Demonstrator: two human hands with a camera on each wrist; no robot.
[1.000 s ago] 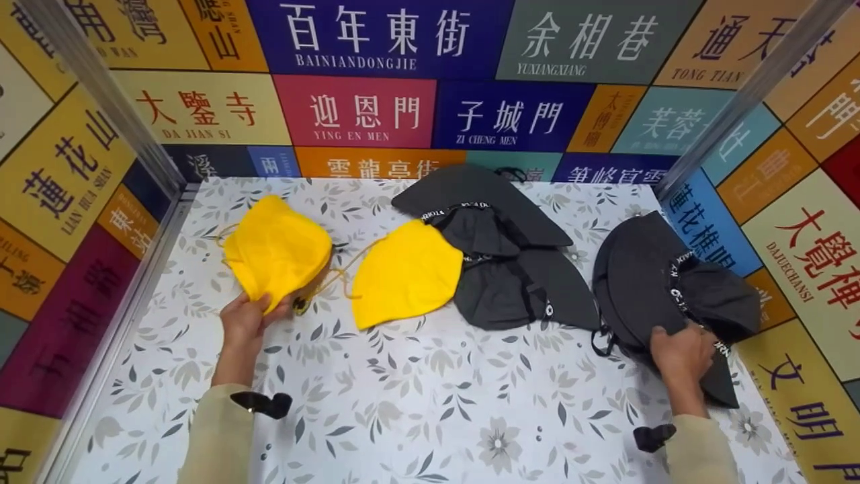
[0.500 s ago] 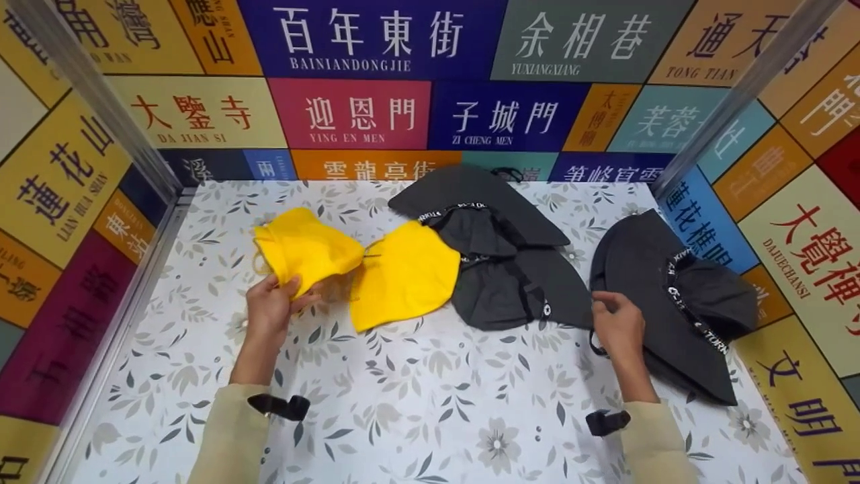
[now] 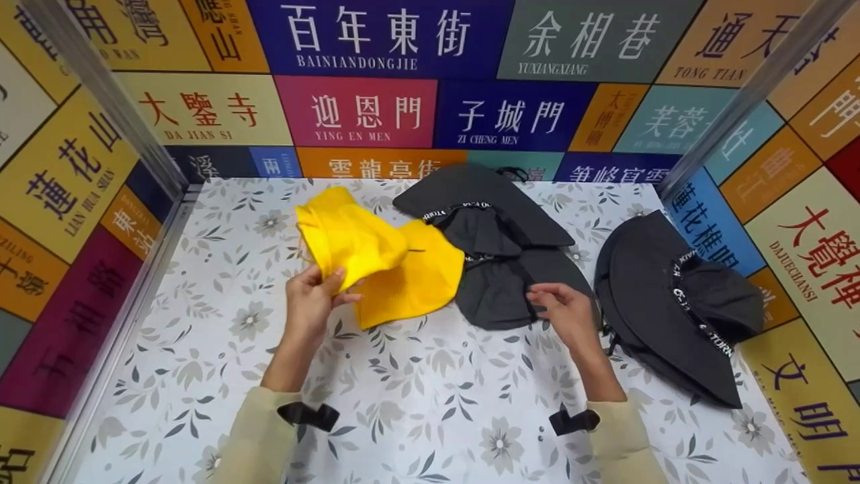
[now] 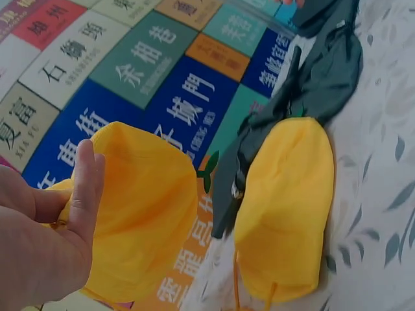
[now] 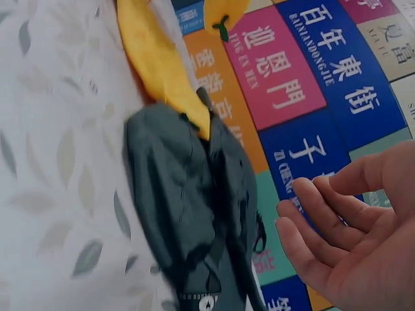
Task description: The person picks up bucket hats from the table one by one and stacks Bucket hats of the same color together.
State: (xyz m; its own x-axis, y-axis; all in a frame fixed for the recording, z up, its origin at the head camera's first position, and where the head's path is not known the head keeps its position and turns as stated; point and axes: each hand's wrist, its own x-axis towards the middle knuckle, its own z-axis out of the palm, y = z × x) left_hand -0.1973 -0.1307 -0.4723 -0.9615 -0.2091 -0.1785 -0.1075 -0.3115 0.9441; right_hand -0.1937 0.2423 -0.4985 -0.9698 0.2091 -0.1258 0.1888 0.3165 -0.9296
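My left hand (image 3: 312, 302) pinches the brim of a yellow hat (image 3: 353, 235), lifted above the table and partly covering a second yellow hat (image 3: 426, 286) behind it. A small green sprout (image 4: 209, 171) sticks out of the held hat's crown in the left wrist view. Beside the second yellow hat, two dark grey hats overlap, a rear one (image 3: 463, 185) and a front one (image 3: 494, 296). My right hand (image 3: 568, 312) hovers over the front grey hat's brim. Its fingers are loosely bent, with nothing between them in the right wrist view (image 5: 350, 227).
Stacked dark grey hats (image 3: 645, 289) with white lettering on their bands lie by the right wall. The table (image 3: 430, 403) has a leaf-patterned white cover. Colourful panels with printed characters (image 3: 376, 111) enclose its back and sides.
My left hand has carried the yellow hat rightward, in front of the other yellow one. My right hand has let go of the right-hand grey stack and moved left to the middle grey hats.
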